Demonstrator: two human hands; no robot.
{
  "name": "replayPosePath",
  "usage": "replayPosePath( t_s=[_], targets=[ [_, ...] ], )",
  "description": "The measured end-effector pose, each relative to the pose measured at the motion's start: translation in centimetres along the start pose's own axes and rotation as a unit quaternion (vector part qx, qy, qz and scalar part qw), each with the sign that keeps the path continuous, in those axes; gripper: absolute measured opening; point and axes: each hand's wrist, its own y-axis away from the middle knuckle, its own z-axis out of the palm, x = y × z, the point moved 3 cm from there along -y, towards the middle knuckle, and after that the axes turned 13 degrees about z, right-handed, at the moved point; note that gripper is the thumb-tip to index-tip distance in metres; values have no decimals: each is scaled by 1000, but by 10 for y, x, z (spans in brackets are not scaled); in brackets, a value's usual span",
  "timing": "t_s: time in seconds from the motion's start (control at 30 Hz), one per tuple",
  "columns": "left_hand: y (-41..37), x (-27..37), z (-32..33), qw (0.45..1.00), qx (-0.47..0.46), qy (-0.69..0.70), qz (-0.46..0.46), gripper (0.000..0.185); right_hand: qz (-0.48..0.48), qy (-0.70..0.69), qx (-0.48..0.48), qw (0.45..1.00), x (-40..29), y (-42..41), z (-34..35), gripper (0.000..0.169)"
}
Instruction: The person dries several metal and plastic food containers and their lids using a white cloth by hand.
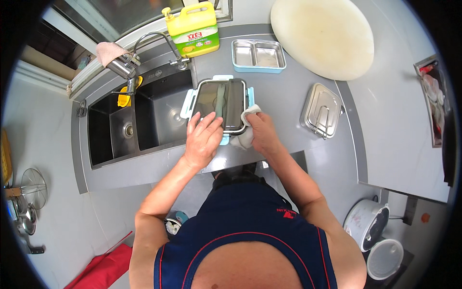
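A lunch box lid with a dark translucent top and light blue clips lies on the grey counter by the sink's right edge. A pale green utensil shows along its middle. My left hand rests its spread fingers on the lid's near left part. At the near right corner my right hand grips a white cloth against the lid's edge. Behind stands a blue lunch box base with two steel compartments. To the right sits a closed steel lunch box with a wire handle.
A black double-bowl sink with a curved tap and a larger metal faucet is on the left. A yellow detergent jug stands behind. A round white cutting board leans at the back right. A rice cooker sits low right.
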Motion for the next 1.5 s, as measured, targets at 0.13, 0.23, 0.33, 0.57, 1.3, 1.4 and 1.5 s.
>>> replayPosePath(
  t_s=[0.13, 0.23, 0.33, 0.57, 1.3, 1.4, 1.5],
  targets=[
    [-4, 2, -3, 993, 16, -41, -111, 32, -18, -101, -5, 995, 7, -8, -12, 21],
    [6, -6, -17, 961, 131, 12, -243, 46, -70, -109, 17, 991, 4, -15, -32, 19],
    [34, -12, 8, 552, 288, 625, -471, 47, -82, -62, 18, 995, 1, -19, -45, 18],
    [16, -11, 39, 348, 317, 717, -514, 59, -33, -14, 13, 999, 16, -12, -50, 19],
    [4, 7, 43, 442, 248, 682, -526, 34, -356, 711, 124, 593, -20, -16, 33, 49],
    [6, 21, 46, 434, 185, 710, -523, 31, -351, 701, 161, 600, -29, -49, 17, 51],
    [19, 23, 53, 459, 154, 706, -517, 28, -356, 687, 123, 621, -33, -55, 15, 52]
  ],
)
